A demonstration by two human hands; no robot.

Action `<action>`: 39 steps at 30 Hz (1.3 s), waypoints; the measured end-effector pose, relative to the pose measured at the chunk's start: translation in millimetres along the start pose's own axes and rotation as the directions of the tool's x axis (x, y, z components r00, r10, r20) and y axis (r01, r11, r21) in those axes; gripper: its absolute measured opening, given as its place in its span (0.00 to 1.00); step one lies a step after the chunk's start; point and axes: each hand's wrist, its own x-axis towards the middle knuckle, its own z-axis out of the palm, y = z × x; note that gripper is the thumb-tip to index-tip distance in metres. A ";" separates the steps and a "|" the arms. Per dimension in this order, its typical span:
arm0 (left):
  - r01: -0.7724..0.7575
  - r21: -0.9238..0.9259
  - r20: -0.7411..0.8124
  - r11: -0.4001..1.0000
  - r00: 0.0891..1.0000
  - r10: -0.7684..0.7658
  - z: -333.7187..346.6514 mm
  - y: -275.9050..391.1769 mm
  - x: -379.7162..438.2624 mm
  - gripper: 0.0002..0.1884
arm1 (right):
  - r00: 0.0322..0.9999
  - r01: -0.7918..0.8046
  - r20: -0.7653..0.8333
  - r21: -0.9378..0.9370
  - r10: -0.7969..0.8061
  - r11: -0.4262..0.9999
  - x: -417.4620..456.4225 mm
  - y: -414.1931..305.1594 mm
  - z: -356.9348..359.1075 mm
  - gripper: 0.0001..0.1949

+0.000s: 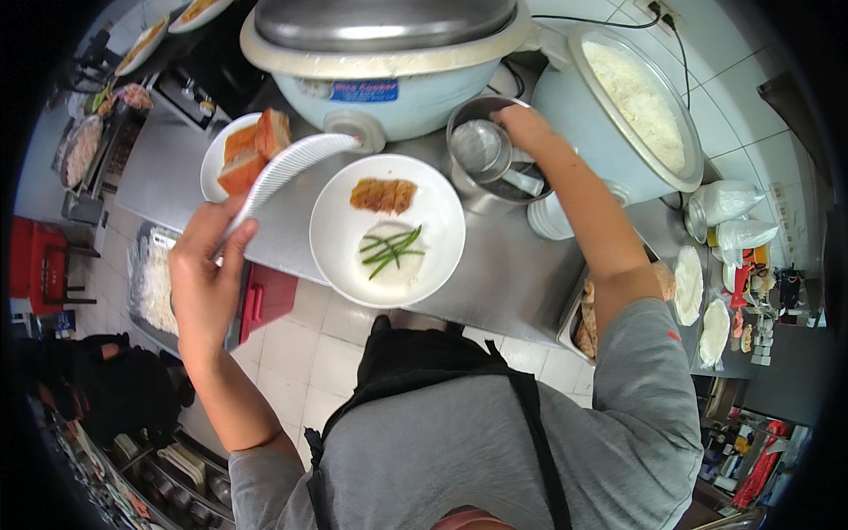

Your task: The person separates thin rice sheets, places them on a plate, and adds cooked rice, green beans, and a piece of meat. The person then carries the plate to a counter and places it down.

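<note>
My left hand point(209, 265) holds a white ribbed utensil point(285, 169), curved and seen from its edge, above the steel counter. Right of it a white bowl point(324, 258) stands at the counter's front edge. Inside lie sliced browned meat point(384, 196) and, lower, a pale round mound point(403, 275) topped with crossed green beans point(391, 250). My right hand point(523, 129) reaches into a steel pot point(470, 192), its fingers at the rim of a round metal cup point(478, 149); the fingertips are partly hidden. A white-handled utensil point(523, 181) lies beside the cup.
A large lidded rice cooker point(424, 93) stands behind the bowl; another, full of white rice point(636, 99), is tilted at right. Meat blocks point(245, 162) sit on a plate at left. White dishes point(546, 222) stack beside the pot. A person in black point(112, 391) is at lower left.
</note>
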 end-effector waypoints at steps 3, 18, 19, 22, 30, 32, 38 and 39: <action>-0.096 0.026 0.033 0.995 0.995 0.095 16.3 39.4 25.7 0.13 | 0.974 0.184 0.181 -0.277 -0.137 0.943 24.7 -16.5 -7.3 0.08; -0.819 0.331 0.331 0.468 0.566 0.755 274.8 255.3 249.8 0.15 | 0.969 0.224 0.123 -0.083 -0.213 0.971 -1.4 5.7 -24.6 0.09; -0.843 0.327 0.312 0.426 0.522 0.794 297.7 266.0 266.6 0.15 | 0.975 0.220 0.046 -0.044 -0.218 0.975 -5.6 5.9 -25.5 0.08; -0.836 0.385 0.404 0.392 0.534 0.742 353.7 298.2 306.9 0.12 | 0.978 0.182 -0.112 0.040 -0.177 0.982 -3.3 2.7 -19.1 0.07; -0.831 0.341 0.436 0.439 0.554 0.709 449.8 314.0 376.4 0.08 | 0.910 0.176 -0.408 0.234 -0.067 0.956 -30.1 0.4 -31.2 0.04; -0.868 0.270 0.477 0.416 0.496 0.726 456.2 308.8 373.1 0.07 | 0.901 0.191 -0.417 0.138 -0.118 0.972 -39.2 2.5 -45.2 0.04; -0.952 0.171 0.547 0.254 0.307 0.779 435.2 292.9 341.4 0.07 | 0.712 0.314 -0.641 -0.074 -0.286 0.947 -55.2 13.6 -64.9 0.05; -0.959 0.170 0.566 0.227 0.283 0.774 430.0 290.0 337.2 0.07 | 0.656 0.339 -0.687 -0.102 -0.312 0.935 -59.9 13.6 -69.0 0.05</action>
